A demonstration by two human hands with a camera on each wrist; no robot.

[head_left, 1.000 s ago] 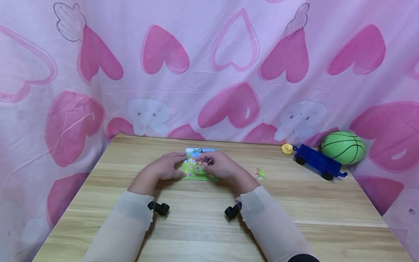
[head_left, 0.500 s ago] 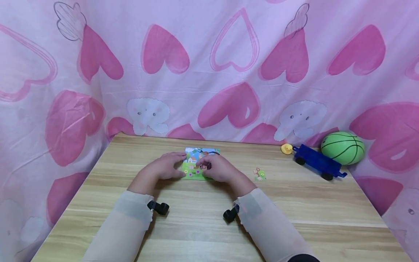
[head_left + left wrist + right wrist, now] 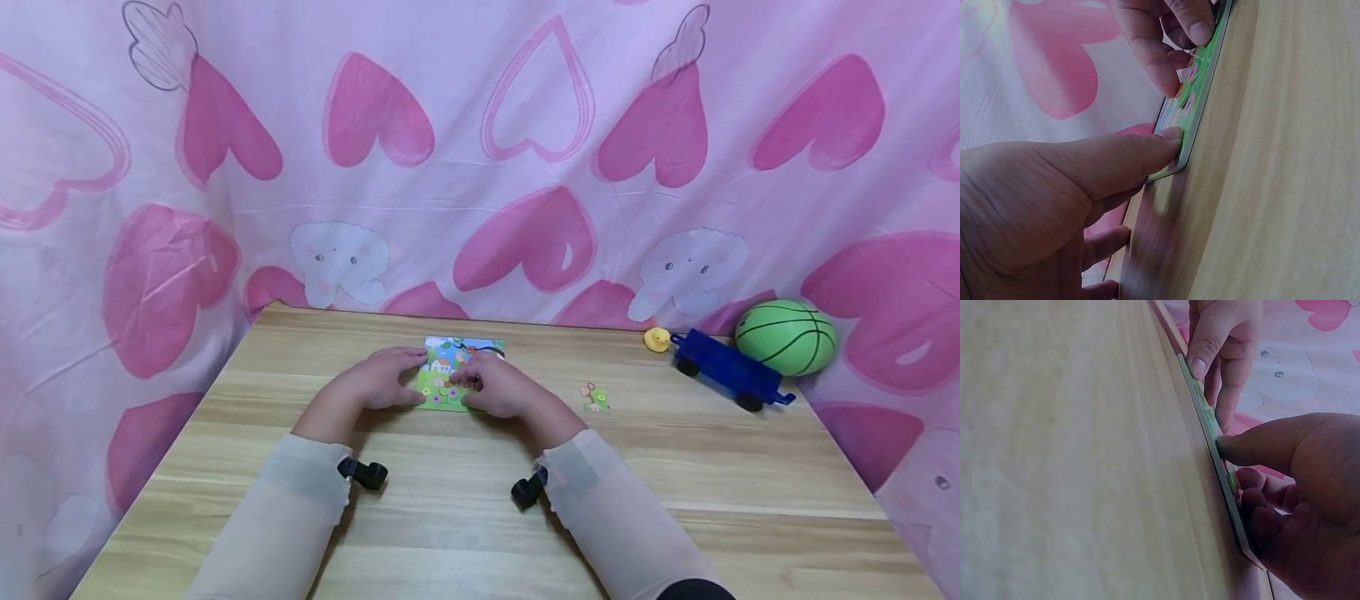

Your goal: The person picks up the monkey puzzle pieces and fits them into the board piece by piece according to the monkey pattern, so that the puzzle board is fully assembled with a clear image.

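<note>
A jigsaw puzzle [image 3: 438,343] with a house and flowers on green lies in its flat tray near the table's back. At its left edge is my left hand [image 3: 378,382]; the thumb [image 3: 1169,134] presses the tray's near corner, while the other fingers extend beside it. My right hand [image 3: 498,385] is over the right half, fingers curled. Its index finger and thumb hold a green puzzle piece [image 3: 1186,95] that sits slightly tilted above the picture. The palm and fingers hide much of the right side. A loose puzzle piece [image 3: 595,397] lies on the table to the right.
At the back right stand a yellow rubber duck [image 3: 657,340], a blue toy wagon [image 3: 727,367] with black wheels and a green ball [image 3: 786,338]. A pink heart-patterned curtain [image 3: 420,250] hangs behind the wooden table [image 3: 450,517].
My right hand has shifted slightly down and left over the puzzle, and its fingers have adjusted, uncovering more of the upper right picture. The left hand has stayed at the left edge.
</note>
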